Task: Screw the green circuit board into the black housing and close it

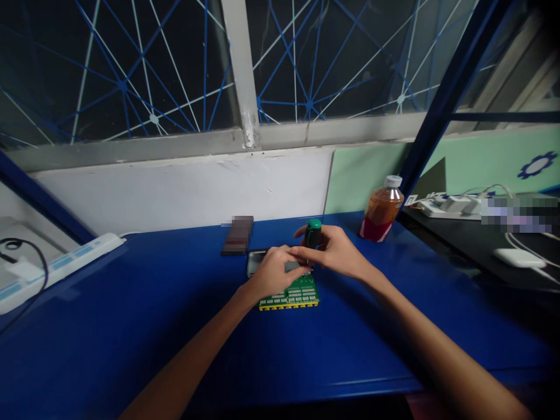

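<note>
Basically, far L: white power strip (83, 254) on blue table (131, 274). Next, dark flat slab (238, 236) at back, then grey-rimmed tray (252, 263) beside L hand (275, 272), lying over green PCB (301, 293) mid-table; can't tell if gripping. Green-topped screwdriver (314, 233) approx. upright, clasped in R hand's (335, 251) fingers. Capped bottle (381, 210) R, near back.

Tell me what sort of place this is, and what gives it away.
Probably an electronics workbench beside a window: a green circuit board lies on the blue tabletop, the right hand grips a green-and-black screwdriver, and a white power strip lies at the left.
</note>
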The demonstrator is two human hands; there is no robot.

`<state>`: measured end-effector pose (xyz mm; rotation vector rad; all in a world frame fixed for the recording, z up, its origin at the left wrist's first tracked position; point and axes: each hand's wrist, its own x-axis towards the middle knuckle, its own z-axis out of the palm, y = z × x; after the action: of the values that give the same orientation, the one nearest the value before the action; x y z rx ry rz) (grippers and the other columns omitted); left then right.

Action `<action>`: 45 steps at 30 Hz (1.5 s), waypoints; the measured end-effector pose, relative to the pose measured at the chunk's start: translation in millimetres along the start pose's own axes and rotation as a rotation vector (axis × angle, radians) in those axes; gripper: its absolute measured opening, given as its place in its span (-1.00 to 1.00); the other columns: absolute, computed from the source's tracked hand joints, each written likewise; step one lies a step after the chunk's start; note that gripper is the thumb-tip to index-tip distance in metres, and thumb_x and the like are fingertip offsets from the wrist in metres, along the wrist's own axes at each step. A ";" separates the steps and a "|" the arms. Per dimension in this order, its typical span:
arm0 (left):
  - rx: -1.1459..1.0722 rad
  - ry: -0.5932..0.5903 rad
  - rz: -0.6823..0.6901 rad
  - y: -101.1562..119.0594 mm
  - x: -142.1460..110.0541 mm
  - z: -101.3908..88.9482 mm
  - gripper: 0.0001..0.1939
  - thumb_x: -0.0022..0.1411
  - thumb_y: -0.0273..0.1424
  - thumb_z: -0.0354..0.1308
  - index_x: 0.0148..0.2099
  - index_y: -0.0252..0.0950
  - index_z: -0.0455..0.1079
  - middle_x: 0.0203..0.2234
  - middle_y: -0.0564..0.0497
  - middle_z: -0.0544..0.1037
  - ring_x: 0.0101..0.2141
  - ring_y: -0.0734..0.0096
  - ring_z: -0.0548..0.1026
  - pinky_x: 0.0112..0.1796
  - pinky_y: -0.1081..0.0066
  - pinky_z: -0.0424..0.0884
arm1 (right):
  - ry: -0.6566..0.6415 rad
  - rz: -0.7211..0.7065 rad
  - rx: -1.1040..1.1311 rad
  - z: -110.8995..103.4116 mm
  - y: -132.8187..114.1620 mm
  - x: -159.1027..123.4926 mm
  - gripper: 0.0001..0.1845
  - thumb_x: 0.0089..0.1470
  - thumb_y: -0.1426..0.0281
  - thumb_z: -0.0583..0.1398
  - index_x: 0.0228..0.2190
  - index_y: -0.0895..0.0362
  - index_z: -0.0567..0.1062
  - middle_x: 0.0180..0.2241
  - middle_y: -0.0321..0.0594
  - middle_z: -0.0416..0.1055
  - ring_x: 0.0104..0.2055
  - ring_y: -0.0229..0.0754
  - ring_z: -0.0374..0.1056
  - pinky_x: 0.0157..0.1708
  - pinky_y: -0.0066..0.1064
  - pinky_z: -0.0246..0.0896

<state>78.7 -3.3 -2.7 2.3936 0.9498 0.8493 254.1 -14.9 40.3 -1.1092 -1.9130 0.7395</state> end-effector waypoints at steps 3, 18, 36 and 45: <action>-0.004 -0.018 0.027 0.2 -0.5 0.1 -0.83 0.21 -0.38 0.13 -0.26 -0.27 0.56 -0.32 -0.04 0.59 -0.26 0.29 0.50 -0.22 0.35 0.35 | 0.001 0.004 0.001 0.5 0.5 0.2 -0.61 -0.05 0.09 0.25 -0.32 0.16 0.49 -0.49 -0.24 0.44 -0.47 -0.23 0.31 -0.50 -0.38 0.18; 0.009 -0.052 0.003 0.1 0.4 -2.2 -0.85 0.20 -0.40 0.14 -0.27 -0.26 0.55 -0.30 -0.04 0.59 -0.21 0.24 0.51 -0.18 0.31 0.36 | 0.007 0.001 -0.011 1.2 -2.4 -0.6 -0.60 -0.05 0.08 0.24 -0.32 0.16 0.51 -0.51 -0.25 0.43 -0.50 -0.24 0.29 -0.52 -0.38 0.15; -0.040 -0.027 0.006 -2.2 -0.8 -0.4 -0.84 0.16 -0.37 0.19 -0.23 -0.29 0.55 -0.27 -0.07 0.58 -0.21 0.26 0.51 -0.15 0.30 0.37 | -0.012 0.003 -0.008 1.9 -1.1 -1.7 -0.59 -0.04 0.09 0.24 -0.27 0.14 0.49 -0.51 -0.27 0.41 -0.48 -0.23 0.29 -0.50 -0.36 0.16; -0.069 -0.066 0.029 -1.0 -1.2 0.3 -0.85 0.18 -0.44 0.15 -0.26 -0.28 0.55 -0.32 -0.01 0.61 -0.26 0.34 0.53 -0.18 0.38 0.38 | -0.005 -0.020 -0.030 -0.8 -3.9 -2.2 -0.61 -0.03 0.11 0.25 -0.24 0.12 0.47 -0.49 -0.29 0.40 -0.48 -0.25 0.27 -0.48 -0.37 0.17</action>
<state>77.8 -3.5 -3.9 2.3663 0.8489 0.7957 253.8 -18.5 43.0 -1.1055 -1.9425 0.7058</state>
